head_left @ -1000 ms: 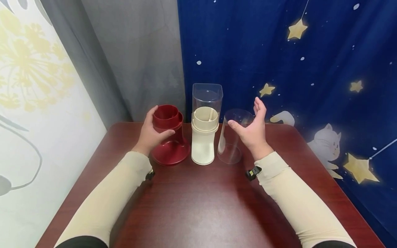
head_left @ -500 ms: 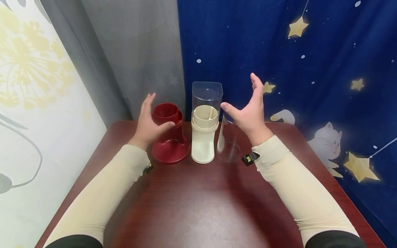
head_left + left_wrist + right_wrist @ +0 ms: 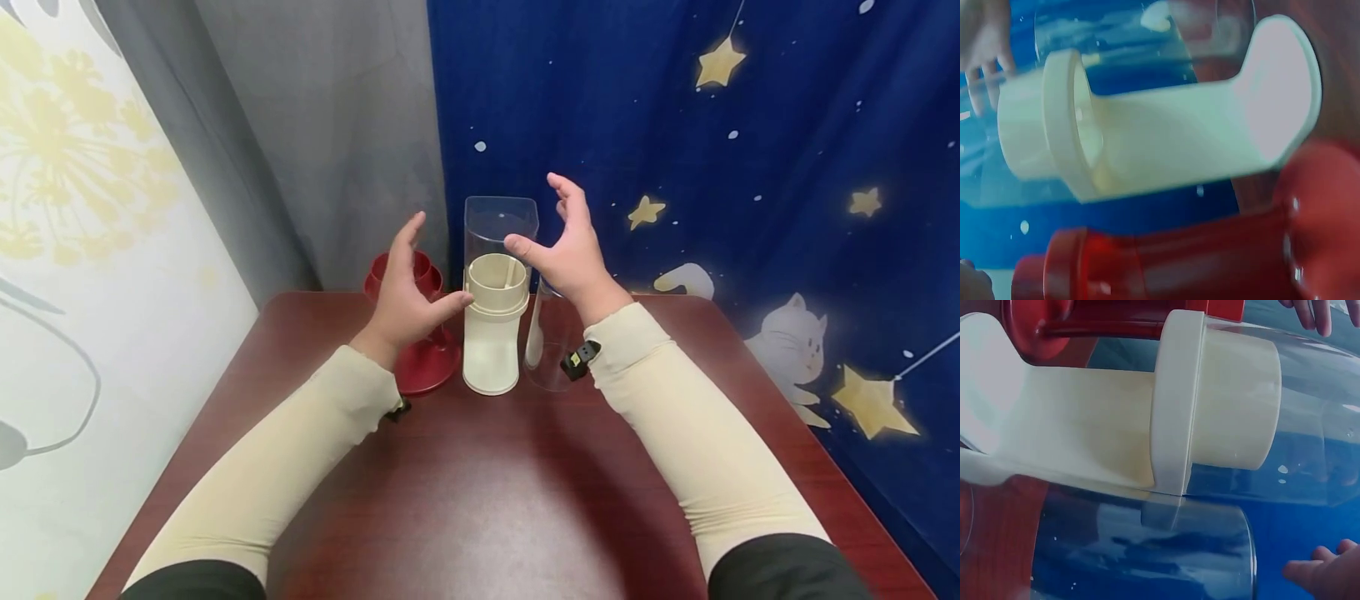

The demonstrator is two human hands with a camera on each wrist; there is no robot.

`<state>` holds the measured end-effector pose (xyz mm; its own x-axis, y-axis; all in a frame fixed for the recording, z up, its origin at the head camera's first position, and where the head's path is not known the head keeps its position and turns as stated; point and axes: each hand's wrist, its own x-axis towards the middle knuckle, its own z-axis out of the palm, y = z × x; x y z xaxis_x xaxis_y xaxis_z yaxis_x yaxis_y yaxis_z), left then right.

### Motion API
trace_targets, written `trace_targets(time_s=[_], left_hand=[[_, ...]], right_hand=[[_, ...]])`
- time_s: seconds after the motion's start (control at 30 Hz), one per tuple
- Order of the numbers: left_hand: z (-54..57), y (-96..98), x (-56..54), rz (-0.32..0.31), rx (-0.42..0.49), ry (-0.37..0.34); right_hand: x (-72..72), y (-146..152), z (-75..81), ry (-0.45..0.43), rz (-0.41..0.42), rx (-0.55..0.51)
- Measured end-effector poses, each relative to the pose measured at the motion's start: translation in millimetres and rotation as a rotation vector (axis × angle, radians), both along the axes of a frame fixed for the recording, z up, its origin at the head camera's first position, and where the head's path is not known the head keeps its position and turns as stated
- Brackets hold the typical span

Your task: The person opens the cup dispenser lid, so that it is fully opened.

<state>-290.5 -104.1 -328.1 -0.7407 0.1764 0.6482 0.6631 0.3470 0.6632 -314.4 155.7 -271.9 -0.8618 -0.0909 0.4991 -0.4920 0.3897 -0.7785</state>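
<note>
We see left hand (image 3: pixel 403 304) spread, thumb well apart from fingers. Cream stand (image 3: pixel 492 350) just right of left thumb; whether they touch, we cannot tell. We see right hand (image 3: pixel 572 258) spread too, thumb and fingers parted, cream stand below and left of it. Clear container (image 3: pixel 501 221) rises between both hands, behind cream stand. Clear cylinder (image 3: pixel 549 337) below right hand. Red stand (image 3: pixel 427 364) behind left hand, partly hidden by it.

Perhaps a home room, with star-print blue curtain (image 3: pixel 600 108)
</note>
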Motion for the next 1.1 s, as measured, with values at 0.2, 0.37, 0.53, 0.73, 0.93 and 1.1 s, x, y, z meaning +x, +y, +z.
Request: trace_targets(time_s=[0.2, 0.37, 0.53, 0.73, 0.93, 1.1], left_hand=[[-5.0, 21.2, 4.6, -0.071, 0.024, -0.086], [-16.2, 36.4, 3.7, -0.072, 0.021, -0.16], [-31.9, 47.3, 2.1, -0.074, 0.028, -0.228], [-44.7, 57.0, -4.2, -0.081, 0.051, -0.266], [-56.3, 61.6, -13.9, -0.037, 0.048, -0.322], [-62.1, 62.9, -23.1, -0.031, 0.082, -0.364]], right_hand=[[-5.5, -10.4, -1.0, -0.051, 0.084, -0.014], [-8.6, -14.1, -7.4, -0.068, 0.159, -0.084], [-11.1, -16.4, -15.9, -0.085, 0.188, -0.106], [-11.7, -17.8, -23.6, -0.086, 0.143, -0.105], [-11.7, -20.7, -25.8, -0.079, 0.148, -0.122], [-12.5, -21.1, -27.6, -0.062, 0.156, -0.127]])
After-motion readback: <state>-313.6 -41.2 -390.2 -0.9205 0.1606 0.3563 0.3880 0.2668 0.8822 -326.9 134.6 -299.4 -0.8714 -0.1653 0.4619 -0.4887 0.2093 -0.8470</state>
